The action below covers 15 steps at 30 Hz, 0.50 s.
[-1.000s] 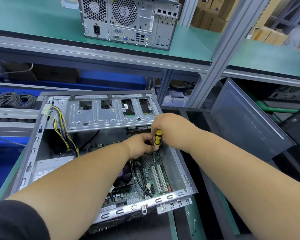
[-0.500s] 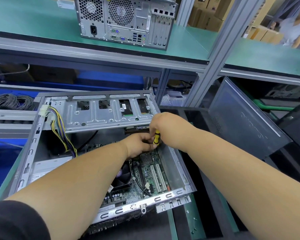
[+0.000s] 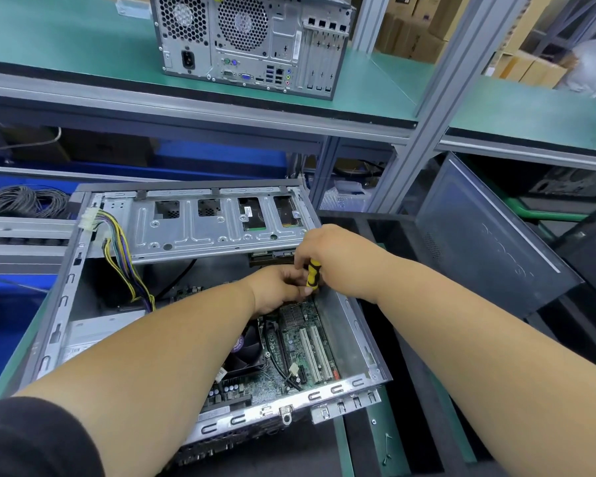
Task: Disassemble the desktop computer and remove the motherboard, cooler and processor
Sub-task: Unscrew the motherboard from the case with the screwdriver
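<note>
We see the open desktop case (image 3: 200, 304) lying on its side on the green surface (image 3: 379, 438), its interior facing up. Both hands meet at the far right corner of the case, just below the drive cage (image 3: 207, 223). The right hand (image 3: 338, 259) is curled round a yellow-and-black screwdriver (image 3: 313, 274); its handle stands nearly upright, long axis running down toward the board, and its tip is hidden. The left hand (image 3: 279, 290) touches the screwdriver from the left, fingers bent at its lower end; we cannot tell whether they pinch anything.

Inside the case, the motherboard (image 3: 300, 352) lies flat on the bottom, just nearer than the hands. Two white expansion slots (image 3: 315, 352) run lengthwise on it from the near rim toward the hands. The black cooler fan (image 3: 246, 351) sits left of the slots, partly covered by the left forearm. A bundle of coloured power cables (image 3: 124, 259) hangs from the case's left wall.

On the shelf (image 3: 83, 53) above stands a second computer (image 3: 248, 39), its rear panel toward us. A dark side panel (image 3: 482, 242) leans at the right.
</note>
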Motion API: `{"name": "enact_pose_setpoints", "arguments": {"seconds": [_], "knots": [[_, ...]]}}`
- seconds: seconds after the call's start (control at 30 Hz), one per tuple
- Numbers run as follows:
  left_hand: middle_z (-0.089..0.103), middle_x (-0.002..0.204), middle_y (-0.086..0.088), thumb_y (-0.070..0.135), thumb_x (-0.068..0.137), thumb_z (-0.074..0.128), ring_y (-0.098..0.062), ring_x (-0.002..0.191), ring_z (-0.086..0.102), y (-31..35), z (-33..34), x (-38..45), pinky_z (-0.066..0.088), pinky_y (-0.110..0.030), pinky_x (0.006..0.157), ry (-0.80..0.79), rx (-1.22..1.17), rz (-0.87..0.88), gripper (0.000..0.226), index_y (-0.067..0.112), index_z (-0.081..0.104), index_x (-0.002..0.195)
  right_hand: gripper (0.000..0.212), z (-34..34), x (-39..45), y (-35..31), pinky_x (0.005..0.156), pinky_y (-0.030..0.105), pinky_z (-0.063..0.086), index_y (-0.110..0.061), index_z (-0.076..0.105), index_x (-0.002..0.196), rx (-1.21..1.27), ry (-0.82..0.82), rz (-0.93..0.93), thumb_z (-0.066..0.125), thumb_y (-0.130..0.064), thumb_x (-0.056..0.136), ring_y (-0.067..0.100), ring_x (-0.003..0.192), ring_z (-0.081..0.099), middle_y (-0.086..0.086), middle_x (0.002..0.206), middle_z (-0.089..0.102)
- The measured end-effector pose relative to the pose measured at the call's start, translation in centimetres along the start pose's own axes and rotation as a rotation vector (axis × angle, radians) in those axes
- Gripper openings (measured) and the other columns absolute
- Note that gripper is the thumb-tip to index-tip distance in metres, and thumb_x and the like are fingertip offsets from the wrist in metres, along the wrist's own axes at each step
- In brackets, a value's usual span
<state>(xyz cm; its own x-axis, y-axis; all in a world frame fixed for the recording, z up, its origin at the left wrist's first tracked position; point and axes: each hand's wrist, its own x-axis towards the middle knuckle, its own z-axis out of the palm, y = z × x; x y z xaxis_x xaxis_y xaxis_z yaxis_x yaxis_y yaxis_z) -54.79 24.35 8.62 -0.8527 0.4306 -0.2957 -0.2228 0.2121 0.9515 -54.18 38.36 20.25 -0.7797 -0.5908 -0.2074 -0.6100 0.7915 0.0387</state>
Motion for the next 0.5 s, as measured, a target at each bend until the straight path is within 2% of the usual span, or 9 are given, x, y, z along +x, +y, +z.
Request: {"name": "enact_pose_setpoints", "arguments": {"seconds": [0.03,0.1,0.17,0.23,0.3,0.4,0.47,0.5], "knots": [[0.062,0.088,0.002,-0.003,0.09,0.062,-0.013,0.091,0.057,0.02,-0.01,0.0,0.047,-0.021,0.094,0.005,-0.011,-0.001,0.014,0.006,0.063,0.101,0.042,-0.02,-0.1,0.0,0.091,0.037,0.044,-0.027,0.066,0.114,0.017,0.016,-0.007,0.062,-0.003,0.08,0.023,0.108,0.05,-0.002,0.11,0.057],[0.059,0.084,0.0,-0.003,0.09,0.062,-0.01,0.08,0.055,0.05,-0.01,0.01,0.048,-0.013,0.079,0.005,0.008,0.015,0.013,0.008,0.061,0.096,0.03,0.09,-0.42,-0.06,0.094,0.038,0.041,-0.024,0.065,0.114,0.019,0.087,0.005,0.068,-0.022,0.084,0.023,0.108,0.05,-0.001,0.111,0.056],[0.053,0.078,0.001,-0.003,0.09,0.063,-0.006,0.071,0.05,0.09,0.04,0.04,0.043,-0.008,0.068,-0.001,0.05,0.026,0.012,0.009,0.059,0.089,0.031,0.41,-0.57,0.03,0.088,0.034,0.041,-0.02,0.064,0.111,0.023,0.138,0.051,0.067,-0.038,0.086,0.023,0.103,0.052,0.001,0.11,0.056],[0.05,0.078,0.0,-0.003,0.089,0.063,-0.009,0.074,0.048,0.06,0.12,0.05,0.042,-0.013,0.077,0.001,0.053,0.023,0.01,0.0,0.061,0.099,0.027,0.5,-0.51,-0.08,0.08,0.032,0.041,-0.017,0.063,0.109,0.039,0.137,0.08,0.066,-0.035,0.088,0.024,0.101,0.053,0.003,0.109,0.056],[0.053,0.088,-0.005,-0.004,0.089,0.063,-0.015,0.085,0.049,-0.01,0.09,0.09,0.042,-0.021,0.085,-0.008,0.038,0.024,0.016,-0.002,0.059,0.105,0.023,0.37,-0.37,-0.25,0.083,0.035,0.044,-0.018,0.064,0.111,0.051,0.112,0.074,0.066,-0.025,0.089,0.025,0.103,0.054,0.003,0.112,0.056],[0.059,0.1,-0.008,-0.004,0.089,0.062,-0.014,0.094,0.053,0.02,0.02,0.04,0.044,-0.023,0.094,-0.016,0.043,0.022,0.025,-0.001,0.062,0.114,0.033,-0.04,-0.02,-0.29,0.09,0.034,0.045,-0.025,0.067,0.115,0.006,0.048,0.04,0.065,-0.01,0.085,0.023,0.109,0.053,0.0,0.116,0.058],[0.06,0.104,-0.01,-0.006,0.09,0.06,-0.015,0.097,0.053,-0.06,-0.04,0.16,0.044,-0.027,0.1,-0.018,0.014,0.016,0.028,-0.004,0.061,0.118,0.036,-0.1,-0.02,-0.2,0.09,0.032,0.044,-0.025,0.067,0.113,0.002,0.03,0.015,0.064,-0.006,0.082,0.021,0.11,0.052,-0.002,0.114,0.058],[0.06,0.102,-0.01,-0.007,0.09,0.06,-0.016,0.096,0.053,-0.13,-0.05,0.23,0.045,-0.026,0.097,-0.013,0.001,0.016,0.023,-0.003,0.062,0.113,0.033,-0.07,-0.09,-0.11,0.091,0.034,0.043,-0.024,0.068,0.111,0.017,0.053,0.002,0.065,-0.009,0.082,0.021,0.109,0.052,-0.002,0.111,0.058]]}}
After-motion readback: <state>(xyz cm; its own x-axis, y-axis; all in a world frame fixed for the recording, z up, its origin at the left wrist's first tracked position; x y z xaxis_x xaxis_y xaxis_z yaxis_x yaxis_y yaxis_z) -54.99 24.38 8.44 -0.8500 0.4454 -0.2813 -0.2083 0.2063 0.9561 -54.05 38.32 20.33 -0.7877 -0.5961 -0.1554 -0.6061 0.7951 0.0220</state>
